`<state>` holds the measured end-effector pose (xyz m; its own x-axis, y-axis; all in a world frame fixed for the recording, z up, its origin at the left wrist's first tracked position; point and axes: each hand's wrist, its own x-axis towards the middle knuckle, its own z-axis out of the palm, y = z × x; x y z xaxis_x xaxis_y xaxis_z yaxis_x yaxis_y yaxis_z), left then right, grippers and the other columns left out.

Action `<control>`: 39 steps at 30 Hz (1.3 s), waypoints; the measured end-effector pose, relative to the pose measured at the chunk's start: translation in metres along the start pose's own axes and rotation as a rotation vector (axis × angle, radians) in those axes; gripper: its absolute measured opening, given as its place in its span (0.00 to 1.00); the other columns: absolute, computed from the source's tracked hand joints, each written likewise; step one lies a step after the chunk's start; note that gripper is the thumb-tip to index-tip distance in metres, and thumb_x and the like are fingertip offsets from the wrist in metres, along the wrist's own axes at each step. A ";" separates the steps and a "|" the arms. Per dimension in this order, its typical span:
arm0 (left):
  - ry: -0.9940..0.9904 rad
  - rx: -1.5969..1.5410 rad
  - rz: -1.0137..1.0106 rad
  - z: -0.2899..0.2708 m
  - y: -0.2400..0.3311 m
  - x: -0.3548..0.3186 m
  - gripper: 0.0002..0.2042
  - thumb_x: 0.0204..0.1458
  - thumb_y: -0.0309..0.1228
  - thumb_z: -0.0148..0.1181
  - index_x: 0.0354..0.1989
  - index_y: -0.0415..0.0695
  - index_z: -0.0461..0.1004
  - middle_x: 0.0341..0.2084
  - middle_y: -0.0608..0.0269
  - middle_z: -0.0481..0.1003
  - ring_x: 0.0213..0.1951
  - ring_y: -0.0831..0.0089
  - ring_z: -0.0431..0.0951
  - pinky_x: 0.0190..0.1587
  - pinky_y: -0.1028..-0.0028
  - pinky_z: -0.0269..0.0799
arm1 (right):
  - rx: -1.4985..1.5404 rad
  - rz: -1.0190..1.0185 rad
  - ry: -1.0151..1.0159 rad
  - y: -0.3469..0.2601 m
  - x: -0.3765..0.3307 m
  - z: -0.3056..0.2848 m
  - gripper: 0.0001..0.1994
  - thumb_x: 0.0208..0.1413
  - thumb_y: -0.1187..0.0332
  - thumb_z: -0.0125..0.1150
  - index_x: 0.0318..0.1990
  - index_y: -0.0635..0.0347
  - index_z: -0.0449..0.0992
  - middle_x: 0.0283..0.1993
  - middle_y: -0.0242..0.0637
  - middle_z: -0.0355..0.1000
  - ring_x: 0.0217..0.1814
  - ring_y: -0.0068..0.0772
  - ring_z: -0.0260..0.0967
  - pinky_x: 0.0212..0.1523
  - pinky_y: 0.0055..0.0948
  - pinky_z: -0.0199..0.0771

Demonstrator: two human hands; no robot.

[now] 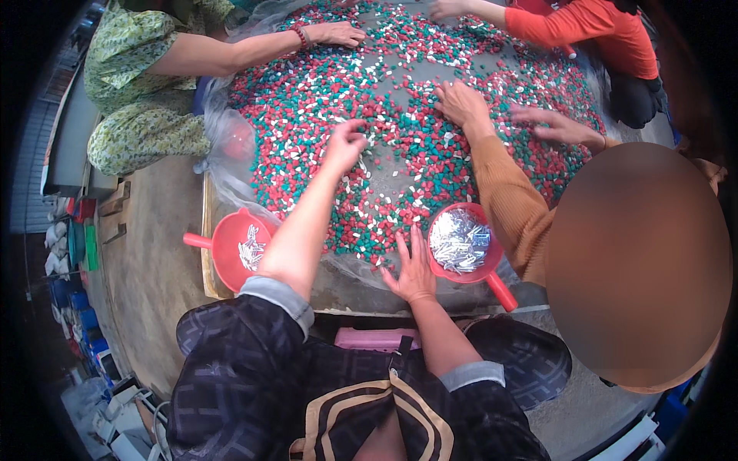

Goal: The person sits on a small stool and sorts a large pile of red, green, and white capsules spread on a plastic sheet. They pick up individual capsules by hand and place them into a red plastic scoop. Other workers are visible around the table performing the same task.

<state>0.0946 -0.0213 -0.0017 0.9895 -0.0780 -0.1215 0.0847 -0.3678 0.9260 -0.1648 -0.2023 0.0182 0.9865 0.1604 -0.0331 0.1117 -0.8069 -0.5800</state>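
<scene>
A wide heap of small red, green and white pieces (300, 146) covers the table. My left hand (346, 146) reaches over its middle, fingers bent and apart, with nothing visible between them. My right hand (413, 270) rests open at the near edge, fingers spread, beside a red long-handled scoop (496, 265). Silvery white slender pieces (459, 240) fill that scoop. To the left of my left forearm is a second red scoop (224, 250), holding fewer slender white pieces (250, 247).
Other people's hands work over the heap: one at far left (334, 34), one at the top (450, 9), and a brown-sleeved person's two hands (463, 106) at right. Clear plastic sheeting (223, 154) edges the table. Below it sits a pink object (377, 338).
</scene>
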 end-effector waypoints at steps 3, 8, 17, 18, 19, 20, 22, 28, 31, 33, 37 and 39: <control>-0.284 0.087 -0.162 -0.023 0.046 -0.014 0.14 0.51 0.26 0.57 0.48 0.44 0.74 0.32 0.62 0.77 0.31 0.78 0.77 0.29 0.78 0.73 | 0.007 0.013 0.018 0.004 -0.002 0.005 0.43 0.44 0.52 0.62 0.67 0.51 0.48 0.70 0.55 0.38 0.72 0.56 0.38 0.69 0.48 0.43; -1.175 0.289 -0.400 -0.032 0.048 -0.101 0.11 0.49 0.25 0.54 0.40 0.39 0.77 0.28 0.61 0.79 0.29 0.75 0.79 0.29 0.75 0.75 | 0.011 -0.003 0.049 0.005 -0.002 0.008 0.44 0.44 0.52 0.62 0.67 0.52 0.47 0.70 0.55 0.39 0.72 0.56 0.38 0.69 0.49 0.43; 0.017 0.836 0.072 0.001 0.021 -0.056 0.10 0.51 0.38 0.60 0.38 0.50 0.80 0.28 0.55 0.78 0.34 0.55 0.78 0.38 0.59 0.73 | -0.037 -0.008 0.045 0.008 -0.003 0.010 0.43 0.44 0.52 0.62 0.67 0.52 0.47 0.70 0.54 0.38 0.72 0.56 0.39 0.69 0.48 0.44; -0.013 0.921 -0.061 -0.002 0.032 -0.053 0.10 0.50 0.39 0.60 0.37 0.49 0.80 0.30 0.56 0.78 0.35 0.56 0.78 0.39 0.60 0.73 | -0.041 -0.005 0.041 0.008 -0.004 0.010 0.43 0.44 0.52 0.62 0.67 0.52 0.48 0.70 0.54 0.38 0.72 0.56 0.39 0.68 0.48 0.44; -0.044 1.004 -0.196 -0.004 0.041 -0.051 0.11 0.49 0.39 0.60 0.37 0.49 0.80 0.32 0.57 0.78 0.37 0.57 0.78 0.39 0.60 0.73 | -0.034 -0.004 0.046 0.009 -0.002 0.009 0.43 0.44 0.52 0.62 0.67 0.52 0.48 0.70 0.54 0.39 0.72 0.56 0.39 0.69 0.48 0.44; -0.062 0.976 -0.263 -0.007 0.046 -0.051 0.11 0.48 0.40 0.61 0.37 0.49 0.79 0.35 0.60 0.78 0.39 0.58 0.78 0.40 0.61 0.73 | -0.025 -0.003 0.047 0.008 -0.003 0.008 0.43 0.45 0.52 0.62 0.67 0.51 0.48 0.70 0.54 0.39 0.72 0.55 0.39 0.69 0.47 0.44; -0.065 0.941 -0.156 -0.013 0.040 -0.054 0.11 0.49 0.38 0.60 0.39 0.50 0.78 0.36 0.59 0.77 0.39 0.57 0.78 0.39 0.60 0.73 | -0.011 0.003 0.039 0.006 -0.004 0.006 0.43 0.45 0.53 0.62 0.67 0.51 0.48 0.70 0.54 0.39 0.72 0.55 0.38 0.69 0.47 0.44; -0.019 0.946 0.171 -0.001 0.014 -0.055 0.10 0.48 0.36 0.62 0.40 0.54 0.79 0.37 0.64 0.76 0.37 0.60 0.77 0.38 0.61 0.74 | -0.014 0.030 -0.001 0.002 -0.003 0.002 0.42 0.45 0.53 0.61 0.67 0.52 0.49 0.70 0.55 0.40 0.72 0.55 0.38 0.69 0.45 0.43; -0.041 0.967 0.195 0.002 0.015 -0.057 0.10 0.47 0.35 0.62 0.39 0.51 0.79 0.35 0.63 0.75 0.37 0.59 0.77 0.37 0.61 0.74 | -0.018 0.031 0.008 0.004 0.000 0.003 0.41 0.46 0.50 0.60 0.67 0.50 0.49 0.71 0.54 0.39 0.73 0.53 0.38 0.69 0.46 0.43; -0.065 0.968 0.291 -0.001 0.016 -0.055 0.07 0.47 0.33 0.60 0.33 0.47 0.77 0.32 0.58 0.74 0.36 0.58 0.77 0.39 0.61 0.74 | -0.021 0.038 0.014 0.003 0.000 0.003 0.40 0.47 0.46 0.56 0.67 0.47 0.50 0.71 0.51 0.39 0.73 0.50 0.39 0.68 0.48 0.43; -0.102 0.936 0.240 -0.010 0.014 -0.054 0.06 0.43 0.31 0.62 0.28 0.45 0.76 0.31 0.58 0.74 0.35 0.58 0.77 0.39 0.61 0.73 | 0.002 0.046 -0.024 -0.005 0.003 -0.007 0.42 0.46 0.52 0.61 0.68 0.51 0.48 0.70 0.55 0.39 0.72 0.55 0.38 0.69 0.45 0.43; -0.102 0.807 0.193 -0.008 0.026 -0.058 0.06 0.41 0.31 0.63 0.28 0.44 0.75 0.29 0.58 0.73 0.32 0.60 0.76 0.36 0.62 0.72 | 0.009 0.064 -0.042 -0.006 0.003 -0.011 0.42 0.46 0.52 0.60 0.68 0.51 0.48 0.71 0.54 0.39 0.73 0.55 0.38 0.69 0.45 0.43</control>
<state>0.0408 -0.0190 0.0327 0.9595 -0.2764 -0.0546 -0.2329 -0.8871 0.3985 -0.1615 -0.2034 0.0301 0.9856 0.1329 -0.1045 0.0476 -0.8111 -0.5829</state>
